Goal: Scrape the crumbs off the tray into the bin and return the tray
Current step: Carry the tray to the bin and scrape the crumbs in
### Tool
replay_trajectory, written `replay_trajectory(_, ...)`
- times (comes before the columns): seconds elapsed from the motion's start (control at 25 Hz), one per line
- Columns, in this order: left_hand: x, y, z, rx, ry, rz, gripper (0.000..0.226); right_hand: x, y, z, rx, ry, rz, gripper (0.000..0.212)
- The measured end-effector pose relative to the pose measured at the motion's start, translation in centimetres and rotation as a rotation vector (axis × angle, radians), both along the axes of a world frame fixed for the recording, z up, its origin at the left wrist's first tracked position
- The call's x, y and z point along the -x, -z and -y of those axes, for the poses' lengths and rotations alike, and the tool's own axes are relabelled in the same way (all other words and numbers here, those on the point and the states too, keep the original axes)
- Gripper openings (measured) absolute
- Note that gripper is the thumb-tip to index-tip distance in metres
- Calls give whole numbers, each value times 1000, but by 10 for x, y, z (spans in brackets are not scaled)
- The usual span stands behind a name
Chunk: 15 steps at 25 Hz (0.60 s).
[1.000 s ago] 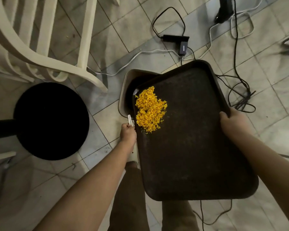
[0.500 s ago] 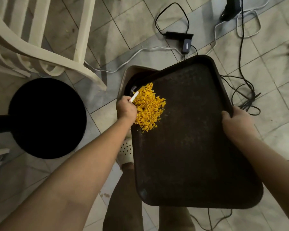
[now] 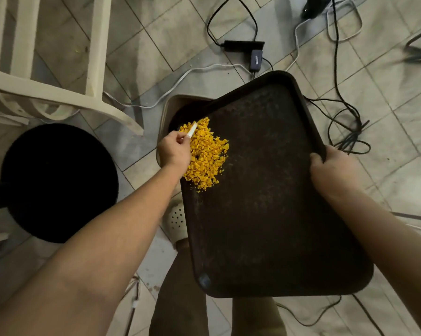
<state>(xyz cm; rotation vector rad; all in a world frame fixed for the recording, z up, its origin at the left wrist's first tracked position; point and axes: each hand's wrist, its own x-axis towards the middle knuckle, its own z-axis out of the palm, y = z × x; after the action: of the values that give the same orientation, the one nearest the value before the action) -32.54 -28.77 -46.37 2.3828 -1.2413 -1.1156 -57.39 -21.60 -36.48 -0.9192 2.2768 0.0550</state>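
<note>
The left hand (image 3: pixel 174 151) is now sitting further up along the tray's left rim, its white scraper (image 3: pixel 192 131) lying across the far end of the crumbs (image 3: pixel 205 154).

The right hand (image 3: pixel 330 169) is clamping the right rim of the dark tray (image 3: pixel 265 202), which is hanging over the beige bin (image 3: pixel 167 110) and hiding most of its opening. The left hand is pinching the scraper. A black stool (image 3: pixel 59 180) and a cream chair (image 3: pixel 59 93) are standing to the left; cables (image 3: pixel 345 117) are trailing across the tiled floor (image 3: pixel 398 105) beyond.

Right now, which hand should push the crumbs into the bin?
Left. The left hand holds the white scraper at the crumbs, beside the bin. The right hand is busy gripping the tray rim.
</note>
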Motion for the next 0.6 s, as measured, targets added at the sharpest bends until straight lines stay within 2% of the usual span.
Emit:
replay_trajectory(0.08, 7, 0, 4, -23, 26, 1, 16, 1, 4, -1, -4, 14, -3, 37)
replay_trajectory(0.28, 6, 4, 12, -98, -1, 163, 20, 2, 8, -3, 27, 36, 22, 34)
replay_trajectory(0.44, 28, -3, 15, -24, 23, 30, 19, 4, 5, -6, 57, 17, 18, 30)
replay_trajectory(0.6, 36, 3, 21, -57, 2, -10, 19, 5, 6, -8, 82, 18, 17, 30)
